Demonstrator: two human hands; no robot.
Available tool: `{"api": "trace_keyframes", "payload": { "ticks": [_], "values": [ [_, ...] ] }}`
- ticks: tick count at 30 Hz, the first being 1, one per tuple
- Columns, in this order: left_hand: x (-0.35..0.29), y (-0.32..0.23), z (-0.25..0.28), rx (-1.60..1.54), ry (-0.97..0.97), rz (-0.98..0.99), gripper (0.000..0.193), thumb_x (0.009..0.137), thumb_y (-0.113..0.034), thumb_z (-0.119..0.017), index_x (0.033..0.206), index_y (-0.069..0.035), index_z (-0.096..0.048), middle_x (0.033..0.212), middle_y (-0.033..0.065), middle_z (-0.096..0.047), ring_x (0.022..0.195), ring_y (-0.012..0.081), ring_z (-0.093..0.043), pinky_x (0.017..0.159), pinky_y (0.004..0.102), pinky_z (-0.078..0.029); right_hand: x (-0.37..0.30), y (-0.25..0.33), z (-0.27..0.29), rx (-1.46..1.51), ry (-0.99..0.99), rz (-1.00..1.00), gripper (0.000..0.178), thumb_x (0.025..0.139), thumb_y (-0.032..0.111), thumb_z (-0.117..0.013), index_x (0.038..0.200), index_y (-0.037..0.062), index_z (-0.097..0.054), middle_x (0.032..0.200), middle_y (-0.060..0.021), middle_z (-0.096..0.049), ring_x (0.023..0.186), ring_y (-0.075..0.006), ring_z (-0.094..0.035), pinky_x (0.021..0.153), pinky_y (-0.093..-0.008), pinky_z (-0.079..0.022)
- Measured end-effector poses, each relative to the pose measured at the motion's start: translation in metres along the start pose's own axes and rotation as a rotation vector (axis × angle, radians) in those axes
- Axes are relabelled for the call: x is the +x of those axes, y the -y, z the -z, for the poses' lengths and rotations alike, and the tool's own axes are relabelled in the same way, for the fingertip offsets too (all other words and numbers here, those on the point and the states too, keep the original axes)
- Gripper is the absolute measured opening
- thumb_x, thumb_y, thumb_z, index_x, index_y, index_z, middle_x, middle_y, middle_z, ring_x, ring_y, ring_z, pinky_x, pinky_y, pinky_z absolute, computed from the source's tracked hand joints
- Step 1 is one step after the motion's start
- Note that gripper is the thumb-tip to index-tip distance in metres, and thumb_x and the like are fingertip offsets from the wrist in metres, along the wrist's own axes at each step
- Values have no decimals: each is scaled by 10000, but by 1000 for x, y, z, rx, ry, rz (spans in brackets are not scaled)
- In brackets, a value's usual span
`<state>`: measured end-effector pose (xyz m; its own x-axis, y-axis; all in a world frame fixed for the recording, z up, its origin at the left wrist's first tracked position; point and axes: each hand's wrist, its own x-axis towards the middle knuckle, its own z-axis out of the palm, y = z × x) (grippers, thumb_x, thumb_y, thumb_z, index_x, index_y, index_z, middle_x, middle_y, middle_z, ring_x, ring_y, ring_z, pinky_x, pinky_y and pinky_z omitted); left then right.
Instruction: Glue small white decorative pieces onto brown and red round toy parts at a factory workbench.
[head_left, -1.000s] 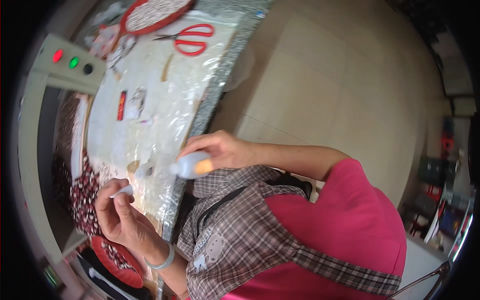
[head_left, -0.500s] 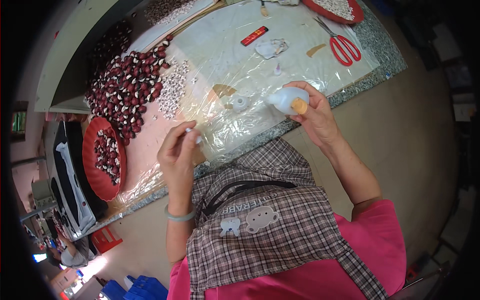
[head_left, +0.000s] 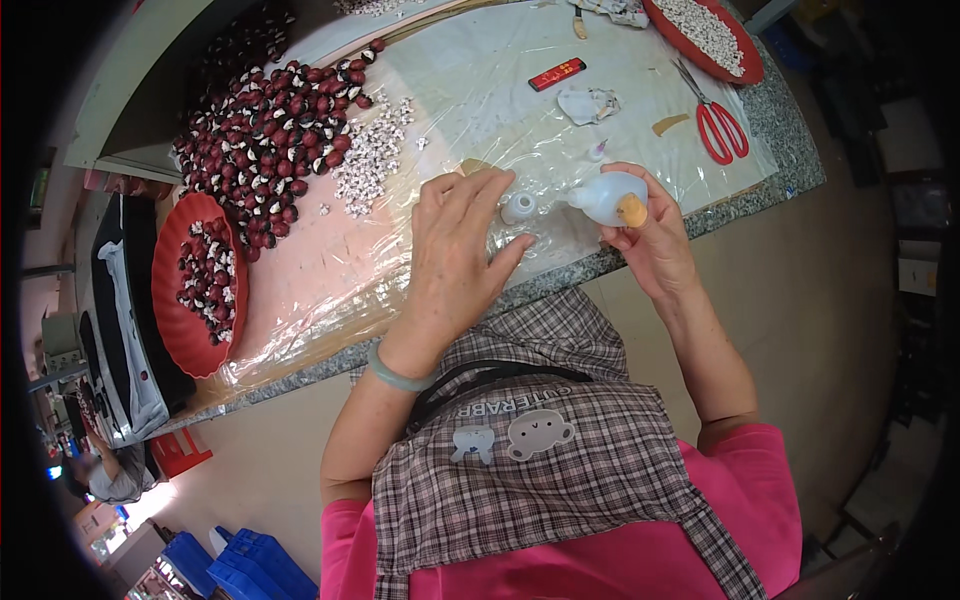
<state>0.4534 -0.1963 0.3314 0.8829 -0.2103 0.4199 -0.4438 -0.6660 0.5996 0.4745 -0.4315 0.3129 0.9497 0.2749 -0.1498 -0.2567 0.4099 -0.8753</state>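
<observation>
My right hand [head_left: 655, 240] is closed around a translucent squeeze bottle [head_left: 607, 197], tilted with its nozzle toward the left. A tan cover [head_left: 631, 210] sits on that hand's thumb. My left hand [head_left: 462, 245] hovers palm down over the table, thumb and fingers apart. Its gap faces a small open-necked white bottle [head_left: 519, 207] that stands upright between my hands; I see no contact. Nothing shows in the left hand, though its palm side is hidden. Just beyond the squeeze bottle stands a small pointed cap [head_left: 598, 150] with a purple tip.
Dark red and white pieces [head_left: 270, 140] are heaped at the left, beside small white pieces [head_left: 372, 160]. A red scalloped dish [head_left: 190, 335] holds more. At the far right are red-handled scissors [head_left: 720, 130], another red dish [head_left: 748, 62], a red lighter-like object [head_left: 557, 74] and crumpled paper [head_left: 588, 105].
My left hand has moved right, toward the small bottle, and its fingers have opened from a pinch. The small white piece it held is out of sight. The right hand keeps the squeeze bottle.
</observation>
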Motion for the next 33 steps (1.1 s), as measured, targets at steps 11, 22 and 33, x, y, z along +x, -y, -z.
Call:
{"api": "trace_keyframes", "payload": {
  "ticks": [11, 22, 33],
  "values": [
    [-7, -11, -9, -317, 90, 108, 294, 826, -45, -689, 1097, -25, -578, 1059, 128, -622, 870, 297, -642, 734, 374, -520, -2, 17, -20, -80, 3, 54, 535, 955, 321, -609, 1373, 21, -461, 889, -26, -596, 655, -56, -522, 521, -182, -378],
    [-14, -24, 2, -506, 108, 210, 242, 835, -42, -693, 1066, -14, -627, 1004, 91, -621, 831, 185, -600, 691, 279, -483, -9, 31, -31, -256, 39, 79, 623, 963, 391, -568, 1402, -20, -406, 862, -44, -608, 654, -84, -575, 493, -209, -455],
    [-16, -22, -1, -497, 119, 200, 255, 827, -43, -697, 1071, -14, -629, 989, 94, -618, 814, 194, -586, 706, 286, -474, -9, 37, -25, -348, 29, 106, 649, 947, 391, -596, 1411, -17, -397, 880, -45, -619, 643, -81, -586, 494, -205, -472]
  ]
}}
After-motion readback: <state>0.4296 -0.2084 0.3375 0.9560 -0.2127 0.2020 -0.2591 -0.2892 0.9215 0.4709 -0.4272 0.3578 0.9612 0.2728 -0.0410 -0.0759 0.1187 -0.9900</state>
